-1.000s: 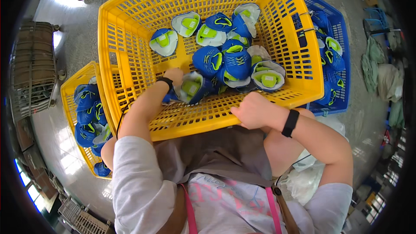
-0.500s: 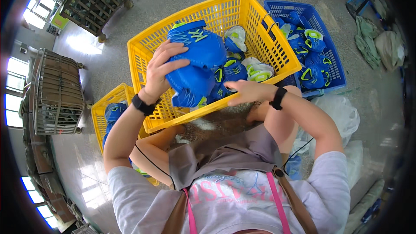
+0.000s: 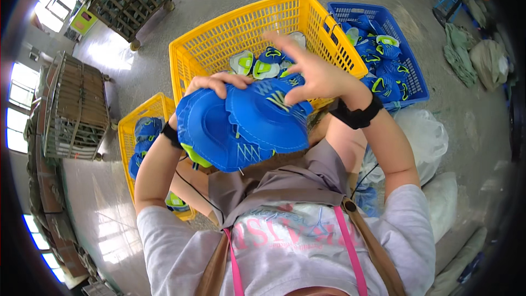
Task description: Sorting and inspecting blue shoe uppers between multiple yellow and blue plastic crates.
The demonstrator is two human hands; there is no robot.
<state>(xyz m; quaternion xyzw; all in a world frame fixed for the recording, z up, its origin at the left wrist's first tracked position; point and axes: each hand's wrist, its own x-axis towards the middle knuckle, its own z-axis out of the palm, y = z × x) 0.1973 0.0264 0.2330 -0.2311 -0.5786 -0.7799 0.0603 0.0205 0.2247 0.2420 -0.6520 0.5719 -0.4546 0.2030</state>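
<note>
A blue shoe upper with lime-green trim [image 3: 241, 126] is lifted close in front of my chest, spread wide. My left hand [image 3: 216, 83] grips its top edge. My right hand [image 3: 311, 71] pinches the upper's right side with thumb and forefinger, the other fingers splayed. Both wrists wear black bands. Behind the upper stands a large yellow basket [image 3: 230, 38] holding several more blue, white and green uppers [image 3: 263, 63].
A smaller yellow crate [image 3: 134, 126] with blue uppers sits at my left. A blue crate [image 3: 408, 71] full of uppers stands at the right. White sacks [image 3: 424, 137] lie by my right arm. Wire cages [image 3: 76, 109] line the left side.
My left hand has pulled a blue upper out of the large yellow basket and raised it toward me. My right hand left the basket rim and took hold of the upper.
</note>
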